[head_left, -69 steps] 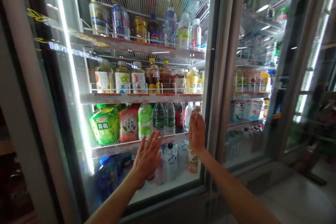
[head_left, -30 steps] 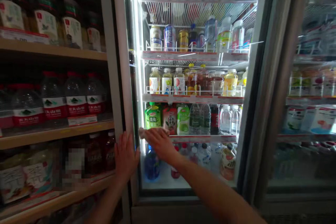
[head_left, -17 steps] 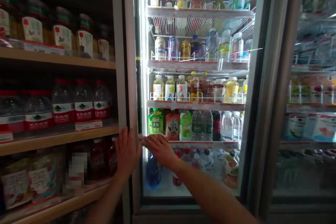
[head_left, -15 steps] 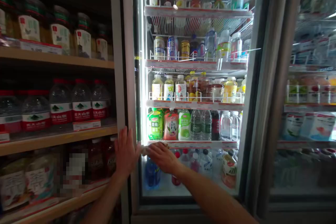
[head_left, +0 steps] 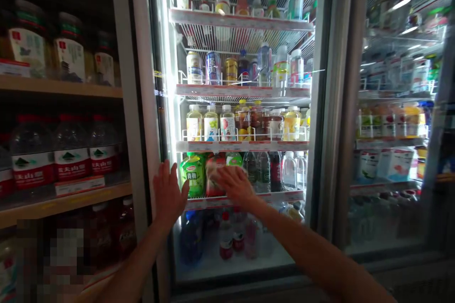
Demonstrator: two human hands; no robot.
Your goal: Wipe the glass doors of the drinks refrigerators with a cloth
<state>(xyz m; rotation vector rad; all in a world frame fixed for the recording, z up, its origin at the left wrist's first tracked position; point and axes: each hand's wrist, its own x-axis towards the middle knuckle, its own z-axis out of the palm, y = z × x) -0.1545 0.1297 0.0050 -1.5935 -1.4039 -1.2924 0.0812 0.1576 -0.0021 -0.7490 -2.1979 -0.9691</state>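
Note:
My left hand [head_left: 168, 191] is spread with fingers upward, resting against the left frame [head_left: 144, 128] of the glass-door drinks fridge and the edge of its glass. My right hand [head_left: 232, 184] presses a pale, blurred cloth [head_left: 215, 169] against the glass door [head_left: 245, 246]. Most of the cloth is hidden under the fingers. Behind the glass, a green drink bottle [head_left: 192, 177] stands left of that hand. A red-labelled bottle [head_left: 214, 191] and another green one [head_left: 234, 157] are partly covered by it.
Left of the fridge, wooden shelves [head_left: 64, 203] hold red-capped water bottles [head_left: 73, 151] and jars of drink [head_left: 70, 49]. Inside, shelves carry cans and bottles in rows. To the right, a metal post [head_left: 341, 104] divides this door from a second fridge [head_left: 387, 227].
My right hand has moved up and right across the glass with the cloth, from below the shelf edge to the bottles. My left hand stays at the frame. The view has turned right.

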